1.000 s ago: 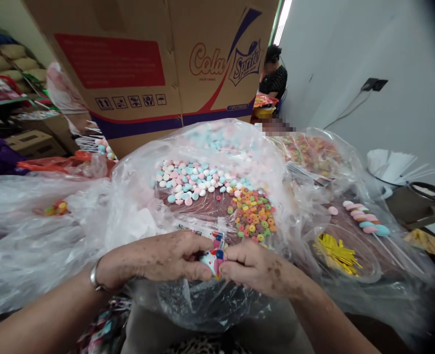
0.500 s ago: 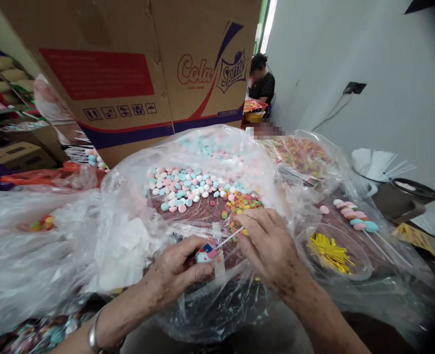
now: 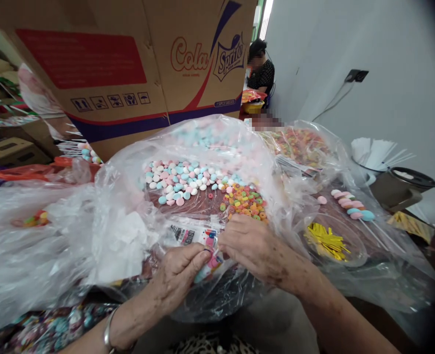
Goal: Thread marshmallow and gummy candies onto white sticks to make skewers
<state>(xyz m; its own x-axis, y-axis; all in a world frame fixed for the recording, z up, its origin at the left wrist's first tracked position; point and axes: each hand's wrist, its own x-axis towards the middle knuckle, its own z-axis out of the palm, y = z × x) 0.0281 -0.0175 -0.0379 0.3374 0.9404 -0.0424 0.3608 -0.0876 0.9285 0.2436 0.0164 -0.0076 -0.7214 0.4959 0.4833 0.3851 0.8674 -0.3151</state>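
Low in front of me, my left hand [image 3: 183,268] grips a clear printed bag [image 3: 207,269] with pink and pale-blue sweets inside. My right hand [image 3: 256,248] is closed, its fingertips meeting the bag's upper end; whatever they pinch is hidden. Just beyond the hands lie more flat printed bags [image 3: 189,235]. Orange, yellow and green gummy rings [image 3: 245,200] are heaped past my right knuckles. Farther back are loose pink, white and blue marshmallow pieces [image 3: 180,179], partly under a large clear plastic sheet [image 3: 125,172].
Gold twist ties [image 3: 326,241] sit on a clear plate at right, near marshmallow skewers [image 3: 353,205]. A brown pitcher [image 3: 401,189] and white sticks [image 3: 374,153] stand behind. A big cardboard box [image 3: 121,64] blocks the back; another person [image 3: 262,69] sits beyond it.
My right hand has moved left, up against the bag in my left hand. The white stick it was holding no longer shows clearly. More of the flat printed bags is visible.
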